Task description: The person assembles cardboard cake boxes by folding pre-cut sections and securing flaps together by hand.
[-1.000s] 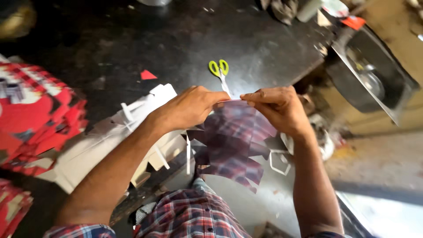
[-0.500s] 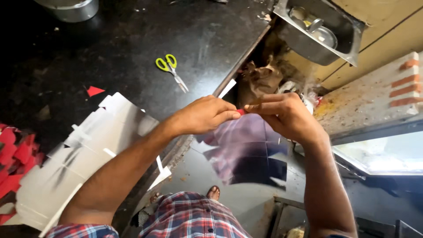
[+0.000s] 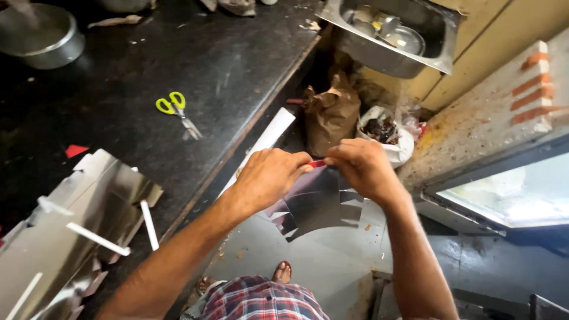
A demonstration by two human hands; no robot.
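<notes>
Cardboard sheet [image 3: 317, 204] pinched at its top edge between both hands, off the edge of the dark surface [image 3: 178, 65].

Hangs down over the floor, long axis across from left hand [image 3: 269, 178] to right hand [image 3: 361, 169]; both closed on the red-edged rim, equally near. Scissors [image 3: 178, 112] well apart on the surface.

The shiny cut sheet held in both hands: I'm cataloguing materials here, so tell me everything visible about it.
The shiny cut sheet is a thin, flat die-cut piece with a glossy, mirror-like dark face and notched tabs along its lower edge. A red strip shows at its top edge between the hands. It hangs downward in the air above the floor, beside the counter's edge. The left hand and right hand pinch its upper edge from either side; nothing else touches it.
</notes>
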